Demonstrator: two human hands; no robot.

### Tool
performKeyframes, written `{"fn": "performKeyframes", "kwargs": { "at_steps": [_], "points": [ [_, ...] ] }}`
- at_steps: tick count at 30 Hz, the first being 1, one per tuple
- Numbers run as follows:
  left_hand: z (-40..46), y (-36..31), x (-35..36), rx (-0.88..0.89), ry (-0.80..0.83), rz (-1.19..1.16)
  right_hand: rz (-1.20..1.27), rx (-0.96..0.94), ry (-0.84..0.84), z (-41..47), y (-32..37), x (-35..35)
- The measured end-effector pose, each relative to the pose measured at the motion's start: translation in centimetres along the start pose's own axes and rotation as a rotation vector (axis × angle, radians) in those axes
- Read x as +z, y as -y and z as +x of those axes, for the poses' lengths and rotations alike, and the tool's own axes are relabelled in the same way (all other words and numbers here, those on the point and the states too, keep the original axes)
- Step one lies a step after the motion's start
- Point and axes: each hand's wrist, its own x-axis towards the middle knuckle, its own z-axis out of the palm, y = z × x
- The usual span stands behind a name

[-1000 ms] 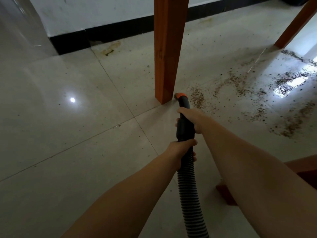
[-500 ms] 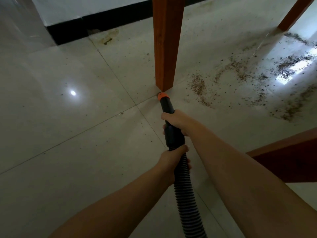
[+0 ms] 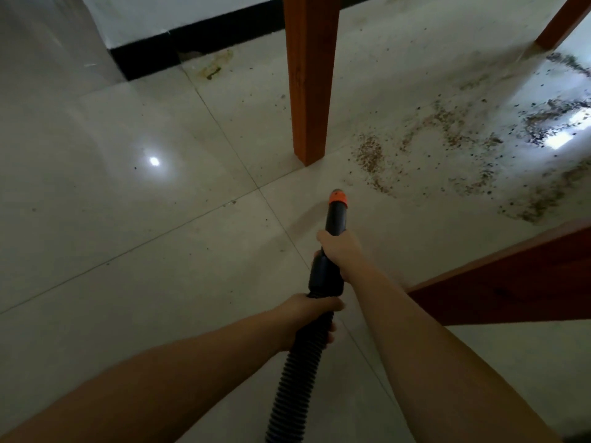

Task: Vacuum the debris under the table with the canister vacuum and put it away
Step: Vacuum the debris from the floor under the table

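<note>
A black ribbed vacuum hose (image 3: 292,388) runs up from the bottom edge to a black handle tube with an orange nozzle tip (image 3: 338,197). My left hand (image 3: 308,318) grips the hose where the ribs meet the tube. My right hand (image 3: 335,251) grips the tube further forward. The tip points at the pale tile floor, short of the wooden table leg (image 3: 308,78). Brown crumbly debris (image 3: 371,155) lies scattered to the right of that leg, spreading toward a bright patch of light. The canister itself is out of view.
A second table leg (image 3: 563,24) stands at the top right. A dark red-brown wooden rail (image 3: 518,282) crosses the right side near my right forearm. A white wall with a black skirting (image 3: 192,43) runs along the back. A stain (image 3: 212,70) marks the floor by it.
The nozzle tip has pulled back from the base of the table leg toward me, and the view has shifted so the wooden rail at right shows more.
</note>
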Motion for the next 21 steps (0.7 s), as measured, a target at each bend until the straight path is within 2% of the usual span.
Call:
{"fn": "performKeyframes", "kwargs": {
  "at_steps": [3, 8, 13, 21],
  "points": [
    [-0.8, -0.9, 2.3, -0.017, -0.041, 0.187, -0.030, 0.053, -0.046, -1.0, -0.5, -2.5],
    [-3.3, -4.4, 5.4, -0.075, -0.079, 0.312, -0.107, 0.211, 0.068, -3.0, 2.0, -6.3],
    [-2.6, -7.4, 3.7, 0.001, -0.128, 0.271, -0.120, 0.201, 0.077, -1.0, 5.7, -5.5],
    [1.2, -6.2, 1.2, 0.048, -0.098, 0.206, 0.091, 0.167, 0.012, 3.4, 4.3, -2.4]
  ]
}}
